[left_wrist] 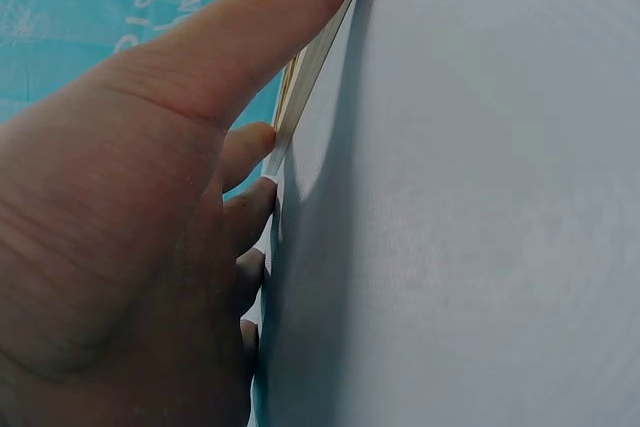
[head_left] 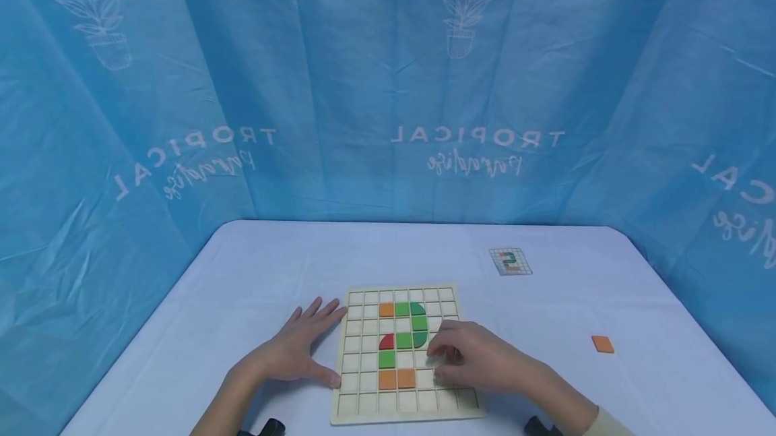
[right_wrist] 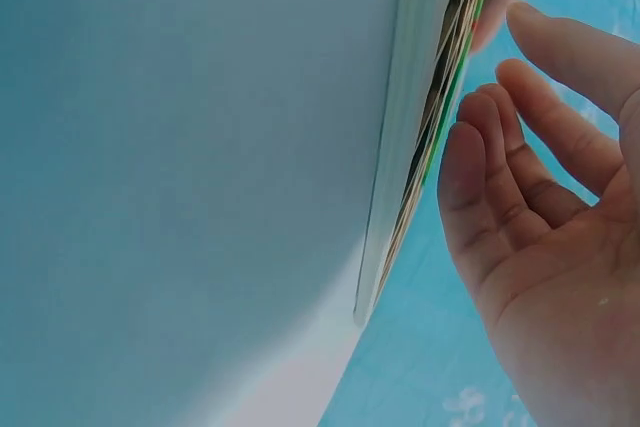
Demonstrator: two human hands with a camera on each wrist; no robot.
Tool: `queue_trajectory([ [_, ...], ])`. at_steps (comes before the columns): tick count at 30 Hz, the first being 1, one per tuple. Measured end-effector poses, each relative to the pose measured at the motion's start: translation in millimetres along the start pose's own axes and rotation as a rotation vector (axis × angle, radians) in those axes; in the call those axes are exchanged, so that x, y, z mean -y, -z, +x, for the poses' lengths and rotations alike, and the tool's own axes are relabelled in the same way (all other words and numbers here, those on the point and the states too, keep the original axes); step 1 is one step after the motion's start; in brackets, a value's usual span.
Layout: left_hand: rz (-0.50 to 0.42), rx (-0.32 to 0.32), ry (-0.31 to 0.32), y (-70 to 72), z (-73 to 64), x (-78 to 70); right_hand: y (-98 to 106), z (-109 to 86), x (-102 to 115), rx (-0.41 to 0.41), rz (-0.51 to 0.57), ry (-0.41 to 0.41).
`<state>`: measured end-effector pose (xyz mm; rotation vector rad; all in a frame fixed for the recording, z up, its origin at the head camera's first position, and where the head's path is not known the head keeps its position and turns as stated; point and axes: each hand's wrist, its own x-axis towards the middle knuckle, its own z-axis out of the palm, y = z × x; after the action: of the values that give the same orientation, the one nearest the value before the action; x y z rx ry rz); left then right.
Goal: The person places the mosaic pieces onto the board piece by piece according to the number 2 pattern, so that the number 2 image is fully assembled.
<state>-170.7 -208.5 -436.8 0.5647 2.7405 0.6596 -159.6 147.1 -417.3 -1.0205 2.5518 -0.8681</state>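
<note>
A pale wooden grid board (head_left: 359, 403) lies on the table with coloured tiles in its cells. Along its top run an orange tile (head_left: 386, 310), a green square (head_left: 402, 309) and a dark green rounded piece (head_left: 417, 308). A red rounded piece (head_left: 386, 341) sits mid-board, and two orange tiles (head_left: 406, 379) lie side by side lower down. My left hand (head_left: 297, 348) is spread at the board's left edge, thumb and a fingertip touching it. Over the board's right side hovers my right hand (head_left: 479, 358), fingers loosely bent; the right wrist view shows nothing between thumb and fingers (right_wrist: 575, 142).
A loose orange tile (head_left: 603, 344) lies on the white tablecloth to the right. Farther back is a small card (head_left: 510, 261) printed with a coloured grid pattern. A blue curtain (head_left: 339, 85) with mirrored lettering hangs behind the table and along its sides.
</note>
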Motion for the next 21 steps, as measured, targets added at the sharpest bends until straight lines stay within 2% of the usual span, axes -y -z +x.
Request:
queue_trajectory([
  [4,0.015,0.002,0.003,-0.9,0.9,0.7,8.2,-12.7,-8.8,-0.024,0.017,-0.019],
  [15,-0.007,-0.01,-0.006,0.9,-1.5,1.8,33.2,-42.6,-27.3,-0.08,-0.059,-0.132],
  [21,-0.001,-0.016,-0.008,-0.2,-1.3,0.2,42.3,-63.9,-45.0,-0.138,-0.081,-0.152],
])
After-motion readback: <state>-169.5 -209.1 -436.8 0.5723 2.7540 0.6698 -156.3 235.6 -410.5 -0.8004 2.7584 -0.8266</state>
